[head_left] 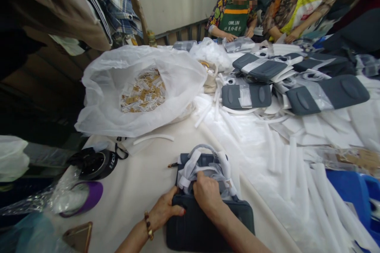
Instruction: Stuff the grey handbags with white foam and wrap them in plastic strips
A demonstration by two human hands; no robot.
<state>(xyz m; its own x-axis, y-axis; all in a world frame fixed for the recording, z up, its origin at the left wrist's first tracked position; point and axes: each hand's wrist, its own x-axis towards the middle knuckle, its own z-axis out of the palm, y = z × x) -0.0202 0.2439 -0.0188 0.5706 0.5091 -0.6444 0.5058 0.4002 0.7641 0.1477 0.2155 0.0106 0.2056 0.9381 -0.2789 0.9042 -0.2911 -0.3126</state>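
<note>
A dark blue-grey handbag point(208, 227) lies in front of me on the pale cloth-covered table. Its handle point(225, 164) is wrapped in white foam and stands up at the far side. My left hand point(166, 209) grips the bag's left edge, thumb on the front panel and fingers partly hidden behind it. At the bag's mouth, my right hand point(208, 189) is closed, knuckles up, against the pale wrapping; its fingertips are hidden. A small brass-coloured zipper pull point(172, 165) sticks out on the left.
A large white plastic sack point(97, 87) holds many small tags. Several wrapped grey bags point(246, 97) and white foam strips point(286, 174) cover the right side. Caps point(95, 195) and a phone point(78, 235) lie left, a blue bin point(348, 189) right. Two people point(234, 19) work across the table.
</note>
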